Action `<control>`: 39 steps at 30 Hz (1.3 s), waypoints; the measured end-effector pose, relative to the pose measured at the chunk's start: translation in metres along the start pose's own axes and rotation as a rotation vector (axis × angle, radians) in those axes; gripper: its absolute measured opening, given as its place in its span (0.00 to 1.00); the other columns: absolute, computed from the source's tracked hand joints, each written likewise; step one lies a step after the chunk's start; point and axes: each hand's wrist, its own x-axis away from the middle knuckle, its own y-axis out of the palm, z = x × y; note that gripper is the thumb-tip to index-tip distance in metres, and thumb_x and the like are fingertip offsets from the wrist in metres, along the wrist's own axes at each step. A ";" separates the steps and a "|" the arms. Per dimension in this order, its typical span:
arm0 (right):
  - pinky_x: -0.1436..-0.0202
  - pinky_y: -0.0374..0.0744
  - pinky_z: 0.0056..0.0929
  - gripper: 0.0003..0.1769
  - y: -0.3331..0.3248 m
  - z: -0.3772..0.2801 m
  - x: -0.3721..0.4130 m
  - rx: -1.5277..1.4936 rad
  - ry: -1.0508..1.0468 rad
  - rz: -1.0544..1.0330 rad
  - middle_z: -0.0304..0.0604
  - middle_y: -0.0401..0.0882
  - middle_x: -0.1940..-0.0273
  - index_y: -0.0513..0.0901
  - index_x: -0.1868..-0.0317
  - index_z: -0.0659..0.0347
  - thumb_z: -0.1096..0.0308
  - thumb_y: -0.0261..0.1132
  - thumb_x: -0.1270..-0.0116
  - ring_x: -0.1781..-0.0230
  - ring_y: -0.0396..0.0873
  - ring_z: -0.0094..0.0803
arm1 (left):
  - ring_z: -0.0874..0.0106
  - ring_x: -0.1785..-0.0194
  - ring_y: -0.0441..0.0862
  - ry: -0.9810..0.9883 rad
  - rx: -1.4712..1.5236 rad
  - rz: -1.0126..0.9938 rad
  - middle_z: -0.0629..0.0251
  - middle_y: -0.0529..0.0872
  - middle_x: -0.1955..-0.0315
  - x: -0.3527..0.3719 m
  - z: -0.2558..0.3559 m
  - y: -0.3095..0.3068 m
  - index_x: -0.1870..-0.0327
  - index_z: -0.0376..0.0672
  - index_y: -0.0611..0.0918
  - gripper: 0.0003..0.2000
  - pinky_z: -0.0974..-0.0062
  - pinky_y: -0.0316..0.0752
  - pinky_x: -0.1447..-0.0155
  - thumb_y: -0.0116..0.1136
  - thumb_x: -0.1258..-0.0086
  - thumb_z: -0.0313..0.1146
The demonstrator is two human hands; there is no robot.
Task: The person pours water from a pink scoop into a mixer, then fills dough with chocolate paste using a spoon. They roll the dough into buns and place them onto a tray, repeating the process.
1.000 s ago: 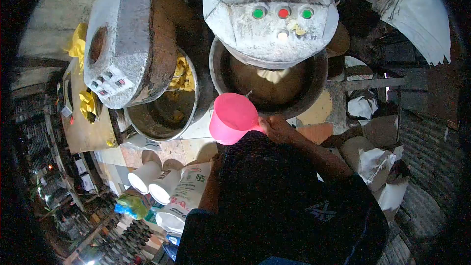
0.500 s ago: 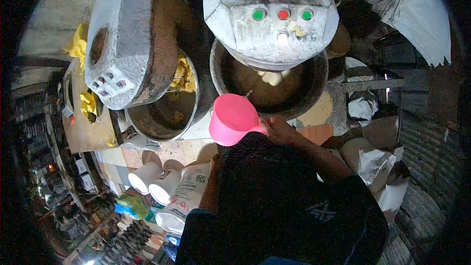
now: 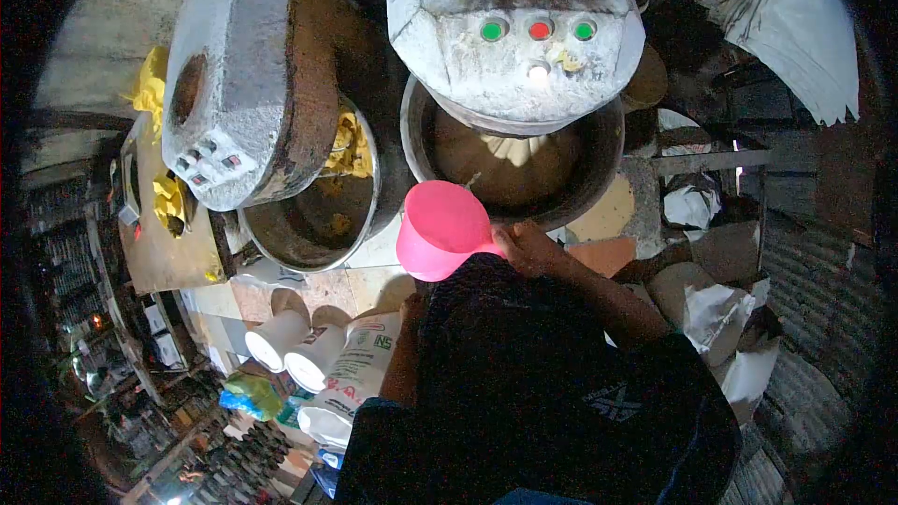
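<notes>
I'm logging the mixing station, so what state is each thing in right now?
Pink jug, gripped in the right hand, looks empty.
Right bowl, pale dough inside, under the mixer head.
Left bowl, yellow dough stuck to its wall.
White cups, empty.

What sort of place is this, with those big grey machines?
Probably a small bakery or food workshop: a heavy mixer over a metal bowl of pale dough, a second mixer beside it, a printed sack below, and a pink scoop in the right hand.
</notes>
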 end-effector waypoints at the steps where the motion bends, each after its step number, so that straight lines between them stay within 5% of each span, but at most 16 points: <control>1: 0.67 0.74 0.46 0.22 0.002 0.001 0.001 0.000 0.000 0.000 0.60 0.75 0.76 0.77 0.54 0.64 0.58 0.40 0.26 0.77 0.77 0.50 | 0.55 0.58 0.83 -0.007 -0.025 -0.015 0.53 0.86 0.64 0.000 0.000 0.000 0.58 0.43 0.82 0.17 0.54 0.76 0.56 0.50 0.31 0.47; 4: 0.67 0.74 0.45 0.22 0.004 -0.001 0.001 0.045 -0.089 0.104 0.59 0.75 0.77 0.77 0.54 0.64 0.59 0.40 0.26 0.77 0.76 0.50 | 0.53 0.58 0.83 0.120 -0.274 0.016 0.53 0.86 0.63 -0.007 -0.007 0.013 0.59 0.43 0.82 0.18 0.53 0.76 0.56 0.51 0.32 0.49; 6: 0.55 0.74 0.51 0.26 -0.008 -0.018 0.002 -0.081 0.121 -0.044 0.64 0.80 0.66 0.79 0.58 0.65 0.54 0.41 0.26 0.62 0.79 0.60 | 0.52 0.58 0.83 0.242 -0.479 0.064 0.52 0.86 0.63 -0.008 -0.011 0.017 0.60 0.43 0.82 0.18 0.52 0.76 0.56 0.53 0.33 0.50; 8: 0.55 0.75 0.51 0.25 -0.008 -0.016 0.003 -0.078 0.109 -0.048 0.64 0.80 0.67 0.79 0.58 0.65 0.54 0.41 0.26 0.63 0.80 0.59 | 0.53 0.60 0.83 0.013 0.055 0.094 0.52 0.85 0.64 -0.004 -0.008 0.013 0.60 0.45 0.82 0.19 0.54 0.77 0.57 0.54 0.34 0.52; 12: 0.58 0.75 0.50 0.25 -0.011 -0.021 0.006 -0.145 0.007 -0.010 0.63 0.79 0.70 0.79 0.58 0.64 0.54 0.41 0.26 0.66 0.80 0.56 | 0.55 0.60 0.84 -0.089 -0.091 0.023 0.53 0.86 0.65 -0.010 -0.008 0.015 0.59 0.46 0.83 0.18 0.56 0.78 0.56 0.54 0.34 0.52; 15: 0.58 0.75 0.49 0.25 -0.014 -0.029 0.006 -0.134 0.080 -0.038 0.63 0.78 0.71 0.79 0.59 0.65 0.55 0.41 0.26 0.67 0.80 0.56 | 0.57 0.58 0.84 -0.013 0.113 -0.050 0.55 0.86 0.63 -0.012 -0.015 0.010 0.59 0.47 0.83 0.18 0.58 0.78 0.55 0.53 0.34 0.52; 17: 0.61 0.75 0.47 0.25 -0.014 -0.022 0.004 -0.075 0.094 -0.081 0.59 0.78 0.73 0.78 0.54 0.64 0.53 0.40 0.26 0.70 0.78 0.51 | 0.58 0.57 0.84 -0.247 0.122 -0.198 0.56 0.86 0.62 -0.016 -0.014 0.011 0.58 0.46 0.83 0.19 0.58 0.77 0.53 0.53 0.34 0.53; 18: 0.63 0.74 0.45 0.25 -0.014 -0.020 0.003 -0.017 0.110 -0.124 0.54 0.77 0.74 0.76 0.50 0.63 0.52 0.40 0.27 0.74 0.77 0.46 | 0.58 0.57 0.84 -0.248 0.122 -0.198 0.56 0.86 0.62 -0.014 -0.014 0.015 0.58 0.46 0.83 0.19 0.58 0.77 0.53 0.53 0.34 0.53; 20: 0.64 0.74 0.45 0.26 -0.016 -0.023 0.004 -0.041 0.126 -0.127 0.53 0.77 0.75 0.77 0.51 0.63 0.51 0.40 0.27 0.74 0.77 0.44 | 0.59 0.58 0.84 0.017 0.045 0.142 0.55 0.86 0.62 -0.001 -0.004 0.016 0.56 0.45 0.83 0.21 0.59 0.77 0.54 0.52 0.34 0.54; 22: 0.64 0.74 0.44 0.27 -0.017 -0.029 0.006 -0.065 0.142 -0.129 0.53 0.77 0.76 0.77 0.52 0.63 0.50 0.40 0.26 0.75 0.77 0.43 | 0.59 0.58 0.84 -0.006 0.088 0.106 0.55 0.86 0.62 0.004 0.000 0.010 0.55 0.45 0.83 0.22 0.59 0.77 0.54 0.52 0.34 0.54; 25: 0.53 0.74 0.47 0.25 -0.016 -0.034 0.006 -0.211 -0.010 0.047 0.62 0.80 0.65 0.79 0.58 0.67 0.55 0.41 0.26 0.62 0.80 0.52 | 0.58 0.57 0.84 -0.035 0.104 0.051 0.55 0.86 0.61 0.005 0.002 0.005 0.53 0.44 0.83 0.22 0.59 0.77 0.54 0.52 0.34 0.54; 27: 0.48 0.74 0.44 0.25 -0.019 -0.028 0.004 -0.131 0.185 -0.189 0.60 0.81 0.58 0.78 0.50 0.66 0.56 0.41 0.26 0.58 0.80 0.51 | 0.58 0.57 0.84 -0.029 0.077 0.044 0.54 0.86 0.61 0.002 0.000 0.007 0.53 0.44 0.83 0.23 0.59 0.77 0.54 0.52 0.34 0.54; 31: 0.47 0.74 0.45 0.25 -0.029 -0.046 0.010 -0.245 0.089 -0.159 0.60 0.80 0.58 0.78 0.50 0.66 0.55 0.41 0.26 0.57 0.80 0.51 | 0.58 0.57 0.84 -0.021 0.054 0.032 0.54 0.86 0.61 0.001 -0.001 0.009 0.52 0.44 0.83 0.23 0.59 0.77 0.54 0.52 0.34 0.54; 34: 0.49 0.74 0.48 0.25 -0.006 -0.021 0.005 -0.055 0.037 -0.006 0.64 0.79 0.61 0.78 0.53 0.66 0.55 0.41 0.26 0.58 0.79 0.55 | 0.58 0.57 0.84 -0.020 0.044 0.026 0.54 0.86 0.60 0.000 -0.002 0.011 0.52 0.44 0.83 0.23 0.59 0.77 0.54 0.52 0.34 0.54; 39: 0.49 0.73 0.52 0.24 -0.018 -0.036 0.005 -0.109 0.226 -0.102 0.66 0.78 0.61 0.78 0.55 0.66 0.54 0.43 0.27 0.56 0.77 0.61 | 0.58 0.57 0.84 -0.016 0.037 0.031 0.54 0.86 0.60 -0.001 -0.002 0.011 0.51 0.44 0.82 0.23 0.59 0.77 0.54 0.52 0.34 0.54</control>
